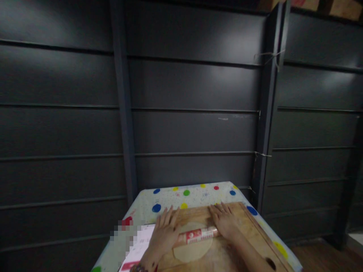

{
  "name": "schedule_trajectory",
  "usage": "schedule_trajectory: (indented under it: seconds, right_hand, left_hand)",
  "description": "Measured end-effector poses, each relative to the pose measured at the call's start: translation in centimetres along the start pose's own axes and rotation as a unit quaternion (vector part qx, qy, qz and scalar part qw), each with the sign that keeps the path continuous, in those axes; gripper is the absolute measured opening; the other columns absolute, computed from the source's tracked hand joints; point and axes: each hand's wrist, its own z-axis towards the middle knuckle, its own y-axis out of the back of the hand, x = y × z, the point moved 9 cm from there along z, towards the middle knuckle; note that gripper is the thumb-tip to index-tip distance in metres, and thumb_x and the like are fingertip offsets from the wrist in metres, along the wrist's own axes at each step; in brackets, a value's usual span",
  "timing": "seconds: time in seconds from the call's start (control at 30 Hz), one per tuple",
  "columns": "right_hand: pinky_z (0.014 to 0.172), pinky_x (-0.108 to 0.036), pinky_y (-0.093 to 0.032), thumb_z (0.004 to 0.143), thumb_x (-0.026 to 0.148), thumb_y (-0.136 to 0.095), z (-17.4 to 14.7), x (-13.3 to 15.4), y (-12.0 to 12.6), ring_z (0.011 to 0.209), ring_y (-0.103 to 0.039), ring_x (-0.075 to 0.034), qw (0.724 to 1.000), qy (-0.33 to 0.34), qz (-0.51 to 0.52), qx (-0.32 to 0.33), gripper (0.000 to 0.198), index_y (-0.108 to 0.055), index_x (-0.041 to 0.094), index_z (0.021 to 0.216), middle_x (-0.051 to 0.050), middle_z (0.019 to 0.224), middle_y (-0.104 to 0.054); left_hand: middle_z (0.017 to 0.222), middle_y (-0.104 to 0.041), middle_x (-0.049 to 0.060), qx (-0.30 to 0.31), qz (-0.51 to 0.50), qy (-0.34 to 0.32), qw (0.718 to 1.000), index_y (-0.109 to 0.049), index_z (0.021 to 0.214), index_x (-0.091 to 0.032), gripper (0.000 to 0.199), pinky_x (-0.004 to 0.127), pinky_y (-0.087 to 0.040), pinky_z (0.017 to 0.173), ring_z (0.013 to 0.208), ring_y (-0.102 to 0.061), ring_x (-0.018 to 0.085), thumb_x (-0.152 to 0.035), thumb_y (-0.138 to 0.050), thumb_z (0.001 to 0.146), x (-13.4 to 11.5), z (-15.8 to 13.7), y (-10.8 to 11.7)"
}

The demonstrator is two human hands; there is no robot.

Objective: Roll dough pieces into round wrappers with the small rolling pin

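A wooden rolling pin (198, 235) with a red and white label lies across a flat round of dough (189, 252) on a wooden board (221, 257). My left hand (165, 234) rests over the pin's left end, fingers stretched forward and slightly spread. Over the right end lies my right hand (224, 221), its fingers extended along the board. The palms hide both ends of the pin, and neither hand's fingers are wrapped round it. Under my left forearm shows a bright white and pink flat thing (138, 241); I cannot make out whether it is a screen or a sheet.
The board sits on a table with a white cloth (195, 189) dotted in several colours. Directly behind stands a dark panelled metal wall (193, 132) with upright posts (123, 105). Boxes (343, 9) show at the top right. Part of the table's left side is pixelated.
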Motion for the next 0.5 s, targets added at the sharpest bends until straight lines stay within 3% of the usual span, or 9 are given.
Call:
schedule_trajectory:
  seconds: [0.1,0.27,0.37,0.5]
  right_hand:
    - [0.118,-0.043,-0.022,0.095,0.020,-0.030,-3.1,0.9,0.9,0.143,-0.034,-0.025,0.999,0.032,0.031,-0.020,0.052,-0.052,0.020,0.142,-0.007,0.149,-0.049]
    - [0.117,-0.034,-0.030,0.096,0.023,-0.024,-6.6,1.1,2.3,0.141,-0.039,-0.021,0.994,-0.005,0.104,-0.033,0.055,-0.052,0.014,0.142,-0.007,0.146,-0.052]
    - [0.116,-0.035,-0.031,0.095,0.023,-0.026,-6.6,1.1,2.4,0.141,-0.039,-0.022,0.994,-0.015,0.101,-0.025,0.054,-0.053,0.013,0.141,-0.006,0.147,-0.051]
    - [0.114,-0.040,-0.033,0.093,0.016,-0.030,-4.0,1.5,1.8,0.138,-0.042,-0.027,0.999,0.007,0.031,-0.006,0.051,-0.057,0.013,0.137,-0.011,0.144,-0.053]
  left_hand:
    - [0.158,-0.033,0.010,-0.023,-0.036,0.016,0.999,-0.040,0.150,-0.016,0.056,0.053,-0.027,0.118,0.147,-0.026,0.029,-0.026,-0.033,0.094,-0.4,-2.3,0.2]
    - [0.154,-0.039,0.009,-0.019,-0.094,-0.011,0.995,-0.041,0.148,-0.011,0.057,0.039,-0.035,0.116,0.142,-0.038,0.020,-0.022,-0.021,0.097,-1.2,-4.8,-1.3]
    - [0.152,-0.042,0.008,-0.036,-0.087,-0.024,0.995,-0.046,0.146,-0.013,0.056,0.039,-0.037,0.116,0.140,-0.040,0.020,-0.020,-0.022,0.096,-1.2,-4.8,-1.8]
    - [0.150,-0.044,0.011,-0.038,-0.026,-0.036,0.998,-0.051,0.141,-0.011,0.052,0.044,-0.036,0.116,0.140,-0.040,0.025,-0.019,-0.025,0.097,-1.1,-3.1,-1.5]
